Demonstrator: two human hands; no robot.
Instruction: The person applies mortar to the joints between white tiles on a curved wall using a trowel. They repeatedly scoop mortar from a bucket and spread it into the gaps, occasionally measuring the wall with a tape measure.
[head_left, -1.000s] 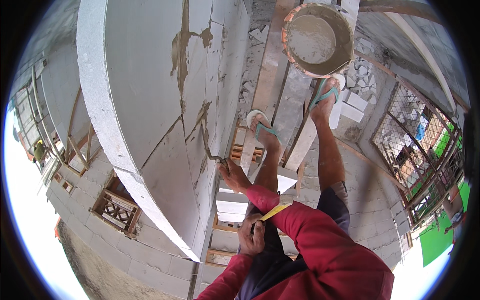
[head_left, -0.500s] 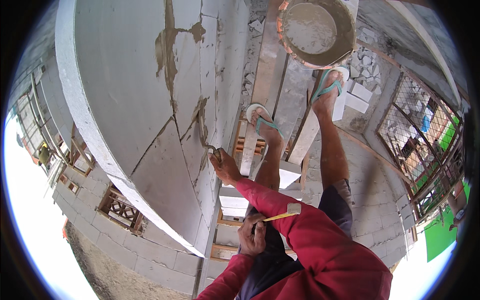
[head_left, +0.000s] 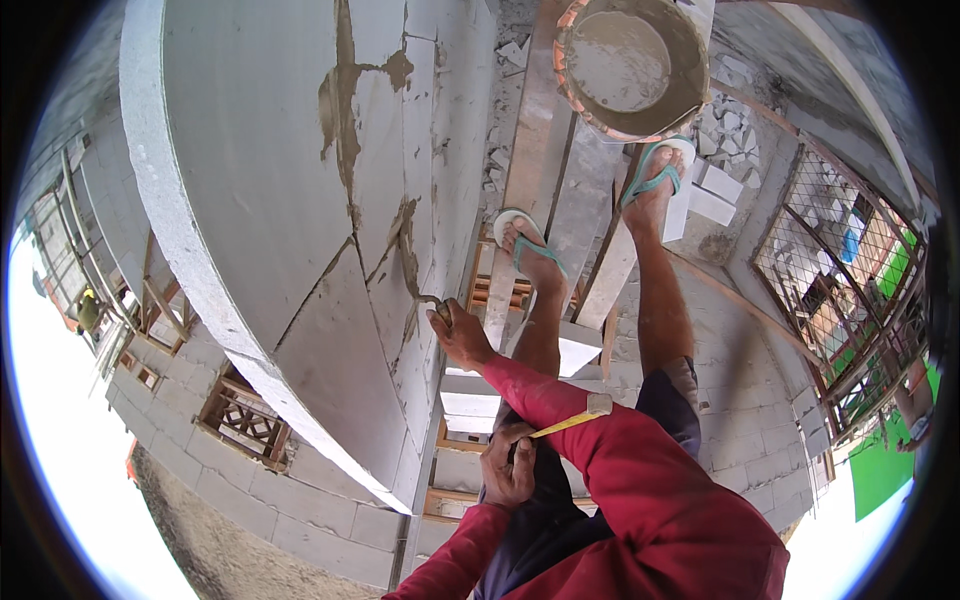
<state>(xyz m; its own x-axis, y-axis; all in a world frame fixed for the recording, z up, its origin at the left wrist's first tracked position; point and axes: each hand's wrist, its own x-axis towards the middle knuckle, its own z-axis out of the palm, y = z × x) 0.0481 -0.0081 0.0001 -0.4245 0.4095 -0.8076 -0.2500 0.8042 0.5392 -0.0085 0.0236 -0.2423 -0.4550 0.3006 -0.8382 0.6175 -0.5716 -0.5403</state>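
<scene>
My right hand (head_left: pixel 463 338) is closed round the handle of a trowel (head_left: pixel 410 265), whose mortar-smeared blade lies against the pale block wall (head_left: pixel 250 170). Wet grey mortar (head_left: pixel 345 110) marks the joints above and around the blade. Below, my left hand (head_left: pixel 508 470) is closed on a thin yellow tool (head_left: pixel 562 426) with a squarish grey end, which sticks out beside my right sleeve. I cannot make out the tool's exact kind. A bucket (head_left: pixel 690 105) of wet mortar stands at the top, near my right foot.
My sandalled feet rest on narrow planks (head_left: pixel 535 150) with gaps between them. Broken block pieces (head_left: pixel 725 135) lie below at right. A metal grille (head_left: pixel 835 260) stands far right. The wall's thick edge (head_left: pixel 190 250) curves down the left. Another person (head_left: pixel 88 310) is far left.
The trowel blade has turned slightly and shifted a little along the joint, with my right hand moving slightly right and down. My left hand keeps its hold on the yellow tool.
</scene>
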